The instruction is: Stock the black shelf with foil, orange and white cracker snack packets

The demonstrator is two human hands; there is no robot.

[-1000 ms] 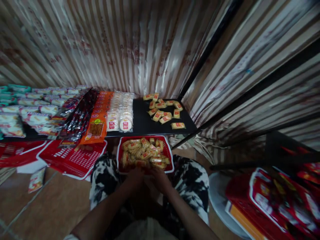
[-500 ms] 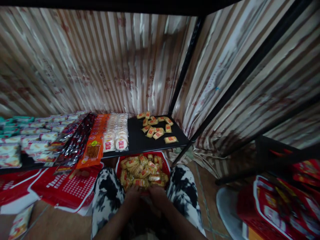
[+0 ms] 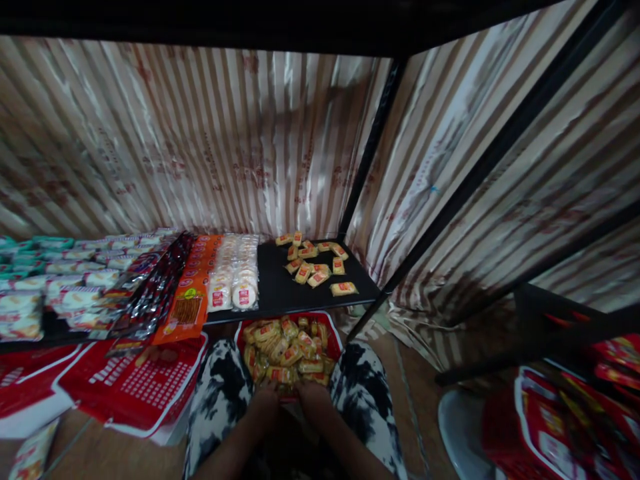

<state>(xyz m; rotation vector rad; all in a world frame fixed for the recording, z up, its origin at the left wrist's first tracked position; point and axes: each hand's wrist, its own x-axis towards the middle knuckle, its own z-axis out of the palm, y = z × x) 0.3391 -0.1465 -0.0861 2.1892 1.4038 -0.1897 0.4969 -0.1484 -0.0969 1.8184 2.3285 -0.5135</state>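
Between my knees sits a red basket [image 3: 327, 319] heaped with small snacks in yellow see-through wrappers [image 3: 291, 355]. My left hand [image 3: 266, 399] is at the near side of this heap, fingers curled down among the packets. Close beside it, my right hand [image 3: 313, 396] bends its fingers over the packets at the near right. Dim light and the hands themselves hide what either one grips. Matching yellow packets [image 3: 318, 274] lie scattered at the right end of the black shelf [image 3: 273, 287] in front of me.
Left along the shelf stand clear packs of round white crackers [image 3: 244, 293], an orange snack bag [image 3: 187, 307], dark packets [image 3: 153, 293] and white packets [image 3: 75, 297]. Red packaging [image 3: 135, 380] lies beneath. Black posts [image 3: 373, 150] rise before a striped curtain [image 3: 225, 133]. Another red basket [image 3: 505, 420] is at right.
The view has tilted up slightly, so the shelf and basket appear lower. Both hands remain at the basket's near side, with little movement among the packets.
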